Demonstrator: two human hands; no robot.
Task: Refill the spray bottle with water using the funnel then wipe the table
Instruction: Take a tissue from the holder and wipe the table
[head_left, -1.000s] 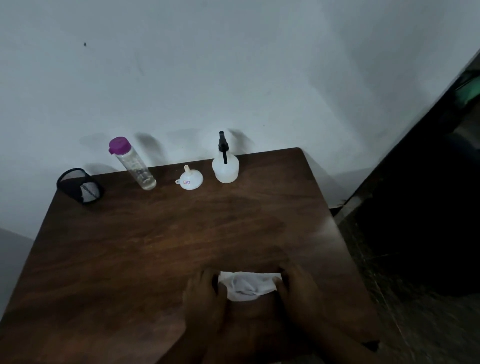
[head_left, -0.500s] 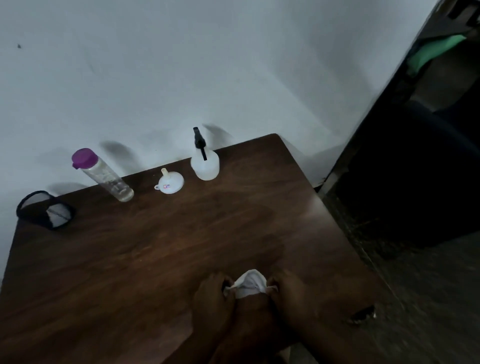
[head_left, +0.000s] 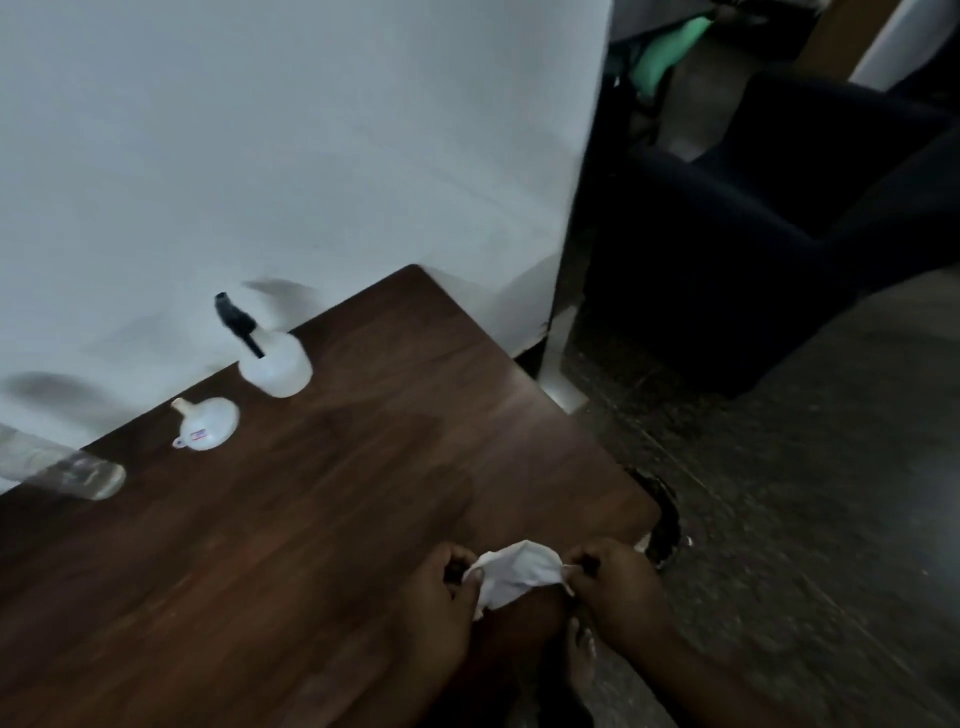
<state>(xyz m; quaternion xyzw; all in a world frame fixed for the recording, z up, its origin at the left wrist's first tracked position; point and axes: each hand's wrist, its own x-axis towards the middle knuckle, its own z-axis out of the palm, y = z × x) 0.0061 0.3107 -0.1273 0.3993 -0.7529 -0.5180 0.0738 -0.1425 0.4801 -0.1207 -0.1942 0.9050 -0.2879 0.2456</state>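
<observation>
A white cloth (head_left: 511, 571) is bunched between my two hands at the near right corner of the dark wooden table (head_left: 311, 519). My left hand (head_left: 441, 597) pinches its left end and my right hand (head_left: 613, 582) pinches its right end. The white spray bottle (head_left: 275, 364) with a black nozzle stands at the far edge by the wall. A white funnel (head_left: 205, 423) lies on its side to the left of it. The clear water bottle (head_left: 67, 470) shows blurred at the left edge, its cap out of frame.
A white wall (head_left: 311, 156) runs behind the table. To the right lies a dark tiled floor (head_left: 805, 519) with a dark armchair (head_left: 779, 234) beyond the wall's end. A foot (head_left: 579, 660) shows below my hands.
The view has swung to the right, sliding the bottles and funnel leftward. My hands have squeezed the flat cloth into a bunch and carried it toward the table's right corner.
</observation>
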